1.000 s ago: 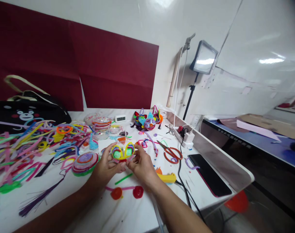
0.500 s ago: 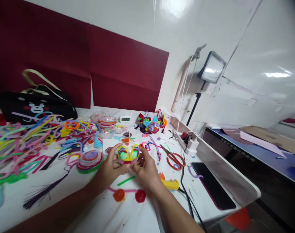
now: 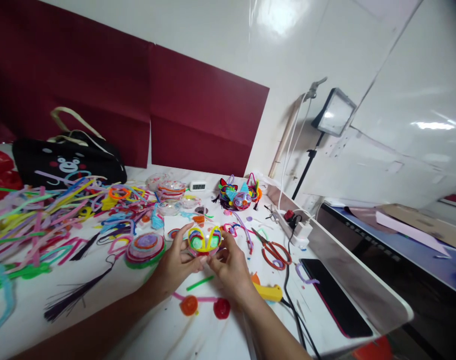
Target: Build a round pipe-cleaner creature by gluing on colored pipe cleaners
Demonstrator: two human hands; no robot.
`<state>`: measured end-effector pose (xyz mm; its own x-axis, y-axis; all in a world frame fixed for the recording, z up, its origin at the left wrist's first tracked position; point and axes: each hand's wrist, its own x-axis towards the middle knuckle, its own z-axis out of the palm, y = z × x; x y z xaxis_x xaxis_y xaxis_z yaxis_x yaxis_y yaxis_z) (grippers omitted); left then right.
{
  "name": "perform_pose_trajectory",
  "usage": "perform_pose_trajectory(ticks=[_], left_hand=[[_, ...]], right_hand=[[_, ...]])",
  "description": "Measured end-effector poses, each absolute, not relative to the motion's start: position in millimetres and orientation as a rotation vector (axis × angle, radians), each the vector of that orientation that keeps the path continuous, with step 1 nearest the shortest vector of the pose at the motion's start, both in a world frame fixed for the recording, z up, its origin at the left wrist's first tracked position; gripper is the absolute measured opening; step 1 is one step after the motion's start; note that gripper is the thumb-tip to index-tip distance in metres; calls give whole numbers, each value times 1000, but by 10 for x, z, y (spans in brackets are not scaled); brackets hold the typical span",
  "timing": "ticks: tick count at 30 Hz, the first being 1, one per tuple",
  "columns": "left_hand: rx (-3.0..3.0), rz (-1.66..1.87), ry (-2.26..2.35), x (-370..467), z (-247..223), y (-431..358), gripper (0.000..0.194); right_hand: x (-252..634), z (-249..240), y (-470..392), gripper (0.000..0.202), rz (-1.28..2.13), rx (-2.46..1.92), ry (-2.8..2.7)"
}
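Observation:
Between my two hands is a clear round ball with pipe cleaner pieces on its front: yellow outlines, green eye-like discs and red at the bottom. My left hand is closed around its left side. On the right side, my right hand grips it with bent fingers. Both thumbs meet near its lower edge. Under my hands lie a short green pipe cleaner, an orange coil and a red coil. A yellow-handled tool, possibly a glue gun, lies by my right wrist, partly hidden.
Loose pipe cleaners heap up at left, near a purple tassel and a coiled disc. Orange-handled scissors, a phone and a power strip lie at right. Finished-looking decorated balls stand behind.
The view has shifted slightly, so the whole scene sits a little further right. Both hands still hold the ball in nearly the same pose.

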<state>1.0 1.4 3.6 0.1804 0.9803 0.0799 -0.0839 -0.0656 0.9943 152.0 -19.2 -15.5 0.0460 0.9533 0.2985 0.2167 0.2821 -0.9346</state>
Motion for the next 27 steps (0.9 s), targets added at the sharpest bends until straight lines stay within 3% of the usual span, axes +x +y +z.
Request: perform_pose_trajectory(ticks=[27], left_hand=[[1153, 1246, 928, 17, -48, 107, 76]], right_hand=[[1499, -60, -245, 60, 789, -1182, -1426]])
